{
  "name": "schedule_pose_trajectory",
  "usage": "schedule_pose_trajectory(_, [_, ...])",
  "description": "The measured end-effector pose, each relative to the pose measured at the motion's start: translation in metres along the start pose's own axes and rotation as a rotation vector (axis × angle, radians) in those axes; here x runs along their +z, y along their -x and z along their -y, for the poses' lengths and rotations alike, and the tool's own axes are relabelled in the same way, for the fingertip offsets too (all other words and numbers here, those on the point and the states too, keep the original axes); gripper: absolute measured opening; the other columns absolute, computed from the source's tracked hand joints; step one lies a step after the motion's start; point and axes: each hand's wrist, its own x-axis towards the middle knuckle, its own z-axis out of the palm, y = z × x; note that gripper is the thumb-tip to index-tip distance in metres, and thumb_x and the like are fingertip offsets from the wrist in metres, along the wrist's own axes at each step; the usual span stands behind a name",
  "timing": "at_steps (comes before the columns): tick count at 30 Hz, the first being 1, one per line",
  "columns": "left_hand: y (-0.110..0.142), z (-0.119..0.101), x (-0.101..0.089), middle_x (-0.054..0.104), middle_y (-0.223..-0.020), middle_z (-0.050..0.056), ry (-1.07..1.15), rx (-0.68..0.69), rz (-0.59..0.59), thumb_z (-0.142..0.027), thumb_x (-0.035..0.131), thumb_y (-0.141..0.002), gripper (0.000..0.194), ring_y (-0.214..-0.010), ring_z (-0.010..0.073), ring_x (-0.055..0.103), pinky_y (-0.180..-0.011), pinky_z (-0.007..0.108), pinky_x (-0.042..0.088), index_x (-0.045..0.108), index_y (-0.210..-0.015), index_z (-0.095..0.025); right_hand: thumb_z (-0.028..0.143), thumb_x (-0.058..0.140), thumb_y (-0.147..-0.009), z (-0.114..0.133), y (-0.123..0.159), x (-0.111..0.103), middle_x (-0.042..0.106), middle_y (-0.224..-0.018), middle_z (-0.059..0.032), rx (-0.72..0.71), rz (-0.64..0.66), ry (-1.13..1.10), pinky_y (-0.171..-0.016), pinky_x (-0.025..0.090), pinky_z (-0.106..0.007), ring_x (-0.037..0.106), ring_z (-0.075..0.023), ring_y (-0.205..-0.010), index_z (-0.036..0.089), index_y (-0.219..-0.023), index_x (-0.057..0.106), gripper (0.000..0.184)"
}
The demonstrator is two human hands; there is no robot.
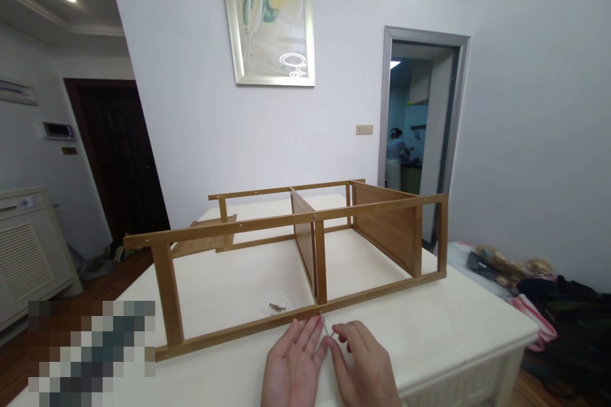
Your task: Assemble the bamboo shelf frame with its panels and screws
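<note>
Brown wooden shelf frame (320, 261), seen in the head view, lies on the glossy cream tabletop (458, 318), its long axis running left to right, the right end farther away. Straight, square-edged bars with small round fittings enclose two flat, rectangular brown wooden panels, one at the middle (303, 241), one toward the right (386, 227). Right hand (365, 362) pinches a thin, bent, silvery metal key (325, 325), its long arm pointing at the lower front bar; left hand (293, 362) rests palm-up, fingers extended, beside it.
</note>
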Motion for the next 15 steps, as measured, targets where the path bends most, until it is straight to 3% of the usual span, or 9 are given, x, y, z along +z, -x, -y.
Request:
schedule_pose_trajectory(7, [0.0014,0.0000,0.0009,0.057,-0.131,0.025,0.001,-0.014,-0.001,-0.013,0.053,-0.090,0.041,-0.118,0.0288,0.061,-0.086,0.039,0.057,0.047,-0.130,-0.005,0.016,0.053,-0.091,0.0015,0.0012,-0.0017,0.061,-0.073,-0.0026,-0.015,-0.034,0.032,-0.058,0.050,-0.026,0.062,-0.0161,-0.066,0.020,-0.096,0.056,0.008])
schedule_pose_trajectory(15, [-0.0009,0.0001,0.0002,0.057,-0.131,0.024,-0.011,-0.018,-0.004,-0.013,0.054,-0.089,0.035,-0.118,0.0295,0.060,-0.086,0.039,0.057,0.051,-0.123,-0.003,0.017,0.053,-0.091,0.0019,0.0009,-0.0025,0.061,-0.073,-0.0030,-0.001,-0.008,0.064,-0.058,0.050,-0.027,0.062,-0.0165,-0.066,0.021,-0.093,0.054,0.004])
